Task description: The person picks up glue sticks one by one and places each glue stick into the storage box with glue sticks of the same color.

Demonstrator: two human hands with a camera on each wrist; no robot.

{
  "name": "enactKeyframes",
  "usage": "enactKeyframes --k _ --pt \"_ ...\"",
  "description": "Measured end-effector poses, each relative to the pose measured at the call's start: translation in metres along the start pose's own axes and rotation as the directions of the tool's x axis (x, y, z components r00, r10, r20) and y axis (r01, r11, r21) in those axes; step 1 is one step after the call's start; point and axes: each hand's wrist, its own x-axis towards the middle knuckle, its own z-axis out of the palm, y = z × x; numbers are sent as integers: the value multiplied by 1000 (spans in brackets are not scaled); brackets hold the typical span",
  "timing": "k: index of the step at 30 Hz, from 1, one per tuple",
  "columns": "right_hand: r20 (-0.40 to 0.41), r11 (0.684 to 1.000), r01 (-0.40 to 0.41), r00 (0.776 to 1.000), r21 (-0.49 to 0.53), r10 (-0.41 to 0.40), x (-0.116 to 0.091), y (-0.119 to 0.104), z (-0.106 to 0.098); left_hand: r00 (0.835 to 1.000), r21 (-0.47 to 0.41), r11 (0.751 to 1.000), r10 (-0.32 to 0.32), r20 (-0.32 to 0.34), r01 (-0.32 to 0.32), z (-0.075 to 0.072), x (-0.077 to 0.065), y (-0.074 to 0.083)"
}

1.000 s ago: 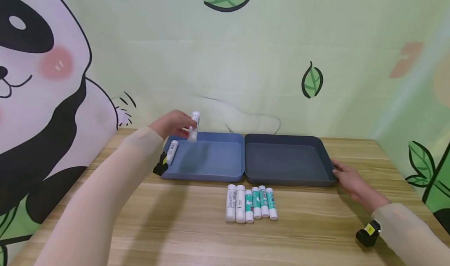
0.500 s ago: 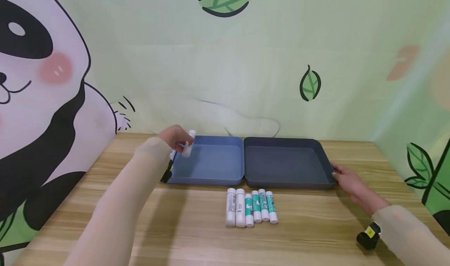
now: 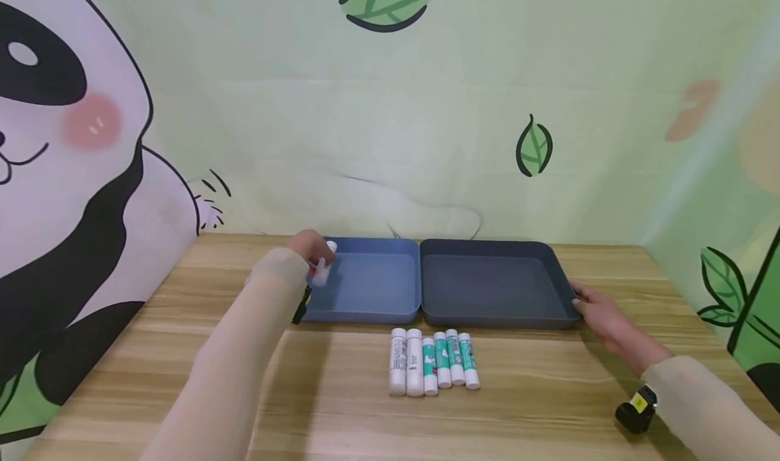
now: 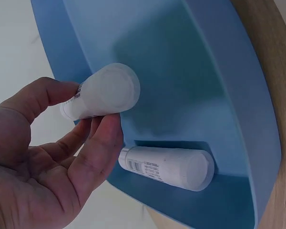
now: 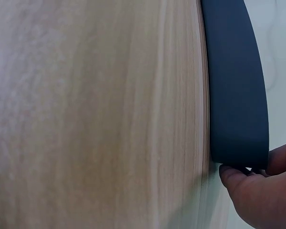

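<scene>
My left hand [image 3: 311,246] pinches a white glue stick [image 4: 109,88] between thumb and fingers, holding it tilted over the left end of the blue tray [image 3: 390,315]. A second white glue stick [image 4: 167,167] lies in that tray beside its end wall, below my fingers in the left wrist view; the forearm hides it in the head view. At the right end of the dark grey tray [image 3: 500,322], my right hand [image 3: 600,311] holds the side, thumb [image 5: 231,177] low near the base and a finger up by the rim.
Two larger white glue sticks [image 3: 406,363] and several smaller green-and-white glue sticks [image 3: 451,359] lie in a row on the wooden table [image 3: 536,407], in front of the trays. The trays stand side by side near the printed back wall [image 3: 390,122].
My left hand has lowered the glue stick from above the blue tray's back rim toward its left end. The right hand stays at the dark tray. The head view has shifted slightly.
</scene>
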Motion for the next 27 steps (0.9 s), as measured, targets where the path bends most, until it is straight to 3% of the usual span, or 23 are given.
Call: enactKeyframes --k 6,12,16,21,23,27 --pt "-8 1000 4 1000 -4 -4 0 -2 -1 1000 44 999 -2 -25 3 1 -16 0" --pt "-3 1000 1 1000 -1 -1 -1 -1 0 993 23 992 -121 7 121 1 -33 9" --pt "7 1000 -8 1000 12 8 -1 -1 0 990 58 988 -141 8 140 3 -23 7" --pt "13 999 -18 1000 33 18 -1 -1 1 994 101 989 -111 1 110 9 7 -4" --pt "14 999 -20 1000 38 20 -1 -1 2 994 105 988 -110 -1 110 10 11 -5" --pt "17 999 -17 1000 34 17 -1 -1 1 996 149 985 -93 3 91 7 2 -2"
